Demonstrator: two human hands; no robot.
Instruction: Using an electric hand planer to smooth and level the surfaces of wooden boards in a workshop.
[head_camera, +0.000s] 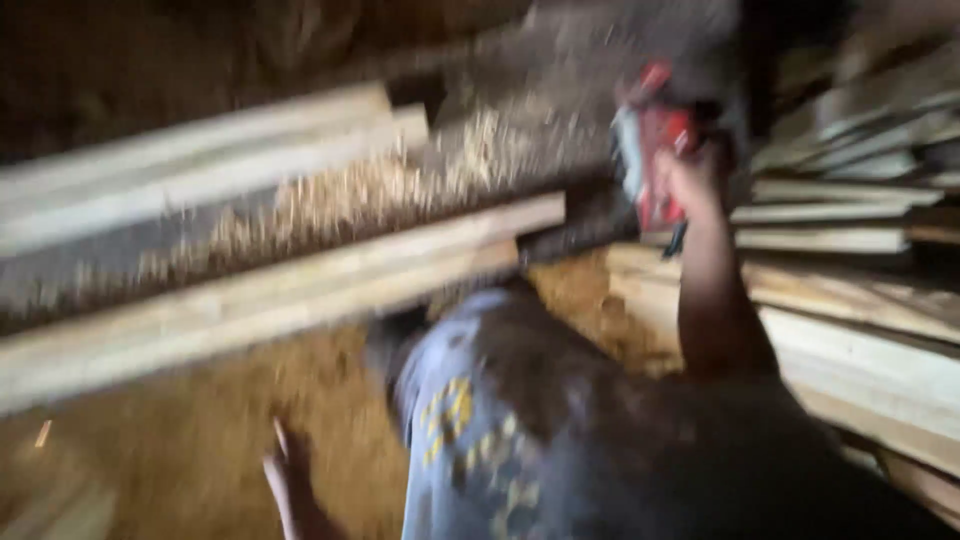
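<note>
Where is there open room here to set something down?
The sawdust floor at lower left, between the long planks and the left hand, looks free. At right the stacked boards crowd in around the right hand gripping a red tool.

Pale rough-sawn wooden planks (270, 290), loose tan sawdust (200, 450) heaped over the floor, red glossy plastic housing of a power saw (655, 160), faded grey-blue cloth shirt (460, 400) with yellow print, all blurred

Red and grey power tool (652, 160), blurred, held upright and raised at upper right above the pale sawn planks (300, 285), its dark bar angled down-left against them.
</note>
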